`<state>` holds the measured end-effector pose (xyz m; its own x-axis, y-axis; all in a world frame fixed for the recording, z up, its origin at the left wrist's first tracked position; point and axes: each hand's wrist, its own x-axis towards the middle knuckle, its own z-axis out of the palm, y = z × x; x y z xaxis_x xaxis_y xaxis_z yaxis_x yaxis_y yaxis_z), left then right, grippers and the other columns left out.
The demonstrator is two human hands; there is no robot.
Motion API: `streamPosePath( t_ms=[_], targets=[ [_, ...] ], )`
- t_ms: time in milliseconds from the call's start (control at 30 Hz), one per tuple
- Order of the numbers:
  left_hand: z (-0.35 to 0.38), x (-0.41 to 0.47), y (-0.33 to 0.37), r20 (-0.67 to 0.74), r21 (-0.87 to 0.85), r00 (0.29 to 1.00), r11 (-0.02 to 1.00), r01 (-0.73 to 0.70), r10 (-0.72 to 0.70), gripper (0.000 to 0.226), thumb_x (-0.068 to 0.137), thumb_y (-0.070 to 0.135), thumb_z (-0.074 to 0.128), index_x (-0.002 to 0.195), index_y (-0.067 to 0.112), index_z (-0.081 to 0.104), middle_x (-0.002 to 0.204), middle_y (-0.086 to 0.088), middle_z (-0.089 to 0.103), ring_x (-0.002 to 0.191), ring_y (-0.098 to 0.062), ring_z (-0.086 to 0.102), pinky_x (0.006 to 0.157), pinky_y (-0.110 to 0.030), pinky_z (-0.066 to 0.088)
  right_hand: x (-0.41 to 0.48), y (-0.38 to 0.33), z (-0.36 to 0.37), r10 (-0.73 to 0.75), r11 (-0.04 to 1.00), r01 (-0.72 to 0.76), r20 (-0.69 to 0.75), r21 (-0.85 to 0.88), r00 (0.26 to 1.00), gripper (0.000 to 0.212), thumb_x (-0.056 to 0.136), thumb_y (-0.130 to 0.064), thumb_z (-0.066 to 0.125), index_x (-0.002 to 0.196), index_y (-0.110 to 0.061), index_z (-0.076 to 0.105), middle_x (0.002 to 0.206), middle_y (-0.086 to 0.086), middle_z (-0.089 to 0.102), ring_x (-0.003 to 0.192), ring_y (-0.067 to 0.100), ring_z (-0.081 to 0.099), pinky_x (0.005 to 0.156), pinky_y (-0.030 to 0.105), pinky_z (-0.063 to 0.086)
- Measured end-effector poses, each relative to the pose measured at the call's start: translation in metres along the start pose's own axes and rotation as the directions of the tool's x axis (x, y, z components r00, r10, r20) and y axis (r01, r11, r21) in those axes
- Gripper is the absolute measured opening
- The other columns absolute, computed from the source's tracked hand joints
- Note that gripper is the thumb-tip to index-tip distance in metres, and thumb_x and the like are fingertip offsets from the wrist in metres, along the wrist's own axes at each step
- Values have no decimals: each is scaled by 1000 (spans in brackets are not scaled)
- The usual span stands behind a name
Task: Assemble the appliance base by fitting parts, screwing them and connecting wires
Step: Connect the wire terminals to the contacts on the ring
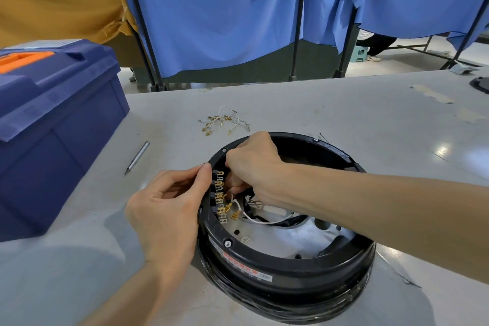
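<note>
Steadying the black base [291, 270] on the table [344, 103], my left hand [169, 209] pinched its near rim between curled fingers and thumb. My right hand [251, 164] reached down inside the ring, fingers bunched tightly. They appeared to pinch the end of a white wire [254, 220] against the row of brass tabs [221, 193] just under my left thumb, though my knuckles hid the exact contact.

The tabs stood packed close together, so the likeliest slip, as I judged it, was seating the connector on the wrong tab or only halfway on. A push at an angle could have bent a tab. Two loose brass connectors dangled just below my right fingertips and might have touched a neighbouring tab. Pulling on the wire itself rather than its metal end risked tearing it from the crimp. Had my left grip eased, the base could have turned under the push.

Spare wires [225, 120] lay beyond my right hand, a thin metal tool [137, 157] out past my left, and a blue toolbox [53, 127] further left again.
</note>
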<state>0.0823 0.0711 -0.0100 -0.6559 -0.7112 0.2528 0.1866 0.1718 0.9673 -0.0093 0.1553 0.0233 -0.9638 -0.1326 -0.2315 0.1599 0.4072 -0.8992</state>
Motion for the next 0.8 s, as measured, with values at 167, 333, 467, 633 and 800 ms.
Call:
streamPosePath(
  t_ms=[167,333,467,633,800],
  targets=[
    [0,1,0,4,15,1000,1000,0,0,4,74,23,81,73,22,78,72,1,75,70,-19,72,76,-47,60,0,-1,-2,0,1000,0,37,-8,999,26,77,8,47,96,4,64,50,14,57,27,21,49,49,33,57],
    [-3,1,2,19,37,999,998,-44,43,5,73,22,82,75,23,78,72,2,74,65,-7,69,66,-20,57,-5,-7,-19,10,999,1,253,-43,967,25,78,24,48,92,10,62,66,17,60,46,25,60,59,34,60],
    [-6,4,3,30,94,999,995,-13,11,11,70,31,83,75,23,77,70,6,74,67,-9,71,70,-34,59,-9,-8,-31,-41,993,78,347,-93,937,19,79,23,58,92,11,65,67,15,63,54,26,63,59,29,59],
    [-11,7,7,89,225,996,973,-47,27,21,68,46,80,63,26,76,60,9,70,57,-8,66,59,-26,54,-9,-11,-35,-140,925,238,318,-295,938,9,77,6,74,86,3,74,68,14,66,64,23,63,65,31,55],
    [-11,11,7,143,310,987,944,-116,74,34,73,43,78,52,18,68,70,4,63,63,-9,52,60,-30,39,-7,-12,-37,-118,887,269,378,-375,918,6,77,-2,77,77,-8,74,57,4,59,52,13,51,47,14,40]
  ],
)
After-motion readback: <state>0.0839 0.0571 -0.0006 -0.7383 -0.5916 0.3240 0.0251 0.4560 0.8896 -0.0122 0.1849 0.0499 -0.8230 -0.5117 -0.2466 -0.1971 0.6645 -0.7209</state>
